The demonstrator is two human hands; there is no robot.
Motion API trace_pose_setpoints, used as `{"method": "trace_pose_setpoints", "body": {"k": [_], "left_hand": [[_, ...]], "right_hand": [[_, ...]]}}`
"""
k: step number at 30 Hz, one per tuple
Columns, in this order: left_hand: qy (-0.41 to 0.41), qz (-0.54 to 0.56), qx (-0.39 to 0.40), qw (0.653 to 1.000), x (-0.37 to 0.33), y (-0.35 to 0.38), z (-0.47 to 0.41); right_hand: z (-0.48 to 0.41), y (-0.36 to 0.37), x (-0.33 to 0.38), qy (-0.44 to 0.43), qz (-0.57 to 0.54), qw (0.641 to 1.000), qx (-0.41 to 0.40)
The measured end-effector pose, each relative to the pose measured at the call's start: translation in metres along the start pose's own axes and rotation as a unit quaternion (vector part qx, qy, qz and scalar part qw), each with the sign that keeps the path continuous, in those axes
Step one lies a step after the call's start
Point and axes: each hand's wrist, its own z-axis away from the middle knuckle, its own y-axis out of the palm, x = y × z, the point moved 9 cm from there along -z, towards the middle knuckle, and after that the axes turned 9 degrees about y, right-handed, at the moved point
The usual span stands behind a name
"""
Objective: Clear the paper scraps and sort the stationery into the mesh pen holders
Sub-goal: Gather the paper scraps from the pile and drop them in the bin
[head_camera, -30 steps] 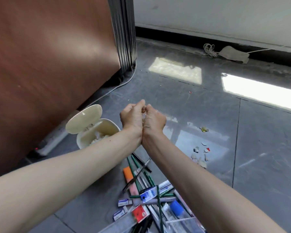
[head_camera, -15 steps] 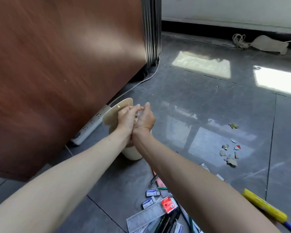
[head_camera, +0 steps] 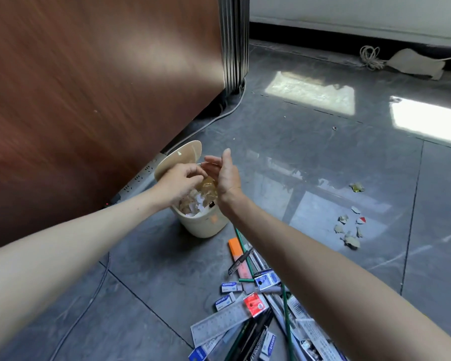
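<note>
Paper scraps (head_camera: 193,203) sit heaped inside the one cream waste bin (head_camera: 203,226), lid (head_camera: 179,158) tipped up, and the hands have just come apart above it. Half a second back they were pressed together over the rim, and a second back they were clasped out over the pile. Now the left hand (head_camera: 179,182) hangs over the opening with fingers curled and tips drawn to the thumb; whether a scrap is still pinched there, I cannot tell. The right hand (head_camera: 225,175) stands beside it on edge, fingers straight and spread, palm turned toward the left, holding nothing. More loose scraps (head_camera: 349,227) lie on the grey floor (head_camera: 297,142) well off to the right: roughly seven in a cluster, with one yellowish bit apart, farther out. Near the right forearm lies the stationery (head_camera: 258,316) in a heap: one orange highlighter (head_camera: 235,247), one clear ruler (head_camera: 219,327), three eraser boxes (head_camera: 228,287) readable, and pens and pencils too tangled to count. Behind the bin lies one white power strip (head_camera: 138,182) at the foot of a brown wooden panel (head_camera: 89,87).
</note>
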Motion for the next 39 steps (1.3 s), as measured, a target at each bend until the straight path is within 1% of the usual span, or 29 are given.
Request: {"method": "trace_pose_setpoints", "body": {"k": [1,2,4,5,6,8,9,11,14,16,18,21,26,29,32,33,35,37,39], "left_hand": [[0.008,-0.012,0.012,1.0,-0.001,0.0,0.001],[0.012,-0.042,0.044,0.998,-0.001,0.004,0.002],[0.016,-0.155,0.134,0.979,-0.001,0.015,0.007],[0.025,-0.192,0.144,0.97,-0.003,0.017,0.008],[0.034,-0.2,0.122,0.972,-0.007,0.014,0.006],[0.051,-0.158,0.049,0.985,-0.019,0.005,0.003],[0.06,-0.15,0.037,0.986,-0.025,0.005,0.002],[0.088,-0.168,0.056,0.98,-0.037,0.017,0.001],[0.131,-0.179,0.043,0.974,-0.057,0.037,-0.002],[0.154,-0.176,0.05,0.971,-0.072,0.059,-0.011],[0.162,-0.175,0.086,0.967,-0.081,0.091,-0.023],[0.177,-0.187,0.155,0.954,-0.091,0.15,-0.031],[0.186,-0.193,0.315,0.91,-0.092,0.258,-0.023],[0.177,-0.161,0.386,0.891,-0.094,0.305,-0.015],[0.137,-0.099,0.43,0.887,-0.095,0.339,-0.011],[0.126,-0.077,0.433,0.889,-0.096,0.348,-0.011],[0.13,-0.039,0.415,0.9,-0.102,0.359,-0.018],[0.126,-0.005,0.371,0.92,-0.107,0.362,-0.032],[0.089,0.061,0.313,0.944,-0.107,0.36,-0.047]], "right_hand": [[0.001,-0.003,0.002,-0.005,0.014,1.0,-0.004],[0.002,-0.004,0.005,-0.01,0.022,1.0,-0.006],[0.004,-0.009,0.008,-0.006,0.029,1.0,-0.008],[0.003,-0.011,0.009,-0.002,0.027,1.0,-0.011],[0.004,-0.014,0.011,-0.003,0.02,1.0,-0.015],[0.005,-0.022,0.018,-0.009,0.013,0.999,-0.032],[0.004,-0.028,0.022,-0.014,0.016,0.999,-0.045],[0.006,-0.042,0.032,-0.029,0.028,0.996,-0.074],[0.007,-0.069,0.043,-0.044,0.063,0.988,-0.134],[0.008,-0.096,0.048,-0.042,0.101,0.979,-0.175],[0.011,-0.127,0.05,-0.033,0.147,0.966,-0.211],[0.019,-0.186,0.055,-0.023,0.225,0.937,-0.267],[0.041,-0.286,0.055,0.007,0.323,0.892,-0.316],[0.056,-0.34,0.05,0.026,0.333,0.873,-0.354],[0.069,-0.379,0.047,0.027,0.327,0.858,-0.395],[0.073,-0.385,0.045,0.031,0.319,0.859,-0.399],[0.076,-0.391,0.038,0.052,0.274,0.882,-0.38],[0.073,-0.386,0.027,0.091,0.245,0.911,-0.32],[0.066,-0.376,0.019,0.125,0.247,0.925,-0.26]]}}
